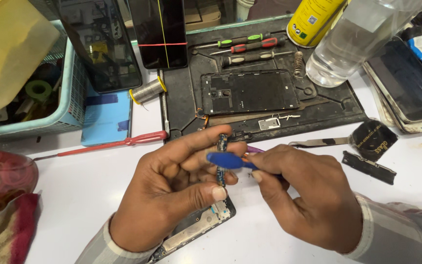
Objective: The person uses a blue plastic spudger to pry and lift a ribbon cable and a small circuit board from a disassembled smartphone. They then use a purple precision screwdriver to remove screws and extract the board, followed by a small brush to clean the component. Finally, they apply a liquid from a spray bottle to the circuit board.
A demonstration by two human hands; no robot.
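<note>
On the white counter (89, 186), two hands work a small phone part over an opened phone.
Black repair mat (328, 110) at the back carries a dark phone back frame (250, 92) and three screwdrivers (250, 48); a teal basket (69, 105) sits far left, a clear bottle (352, 44) far right, a red screwdriver (108, 145) lies between basket and hands. Left hand (172, 188) pinches a narrow circuit board strip (221, 146) upright between thumb and fingers, above the opened phone (201, 226) lying on the counter. Right hand (308, 195) grips a blue pry tool (228, 160), its flat tip touching the strip's middle. Tweezers (318, 142) lie just right.
</note>
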